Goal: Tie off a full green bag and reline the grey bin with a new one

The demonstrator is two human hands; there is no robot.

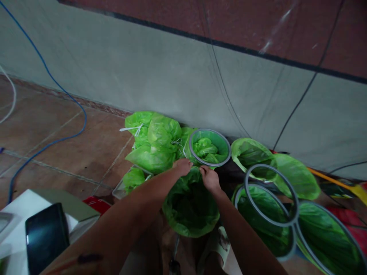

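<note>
Green netting fills the foot of a grey wall (160, 72), where a person's two hands meet over an open green mesh bag (190, 208) on a brown tiled floor (57, 126). The left hand (182, 167) pinches the bag's far rim with curled fingers; the right hand (210, 178), just beside it, grips the same rim, fingers closed on the mesh. Directly behind the hands stands a grey-ringed net (210, 147) with crumpled green mesh inside. Tied green bundles (153, 139) are heaped to the left, and more grey hoops (271, 194) with green netting lie overlapping to the right. A blue cable (61, 91) crosses the floor at left, and a dark phone (46, 236) rests on a white surface in the near corner.
</note>
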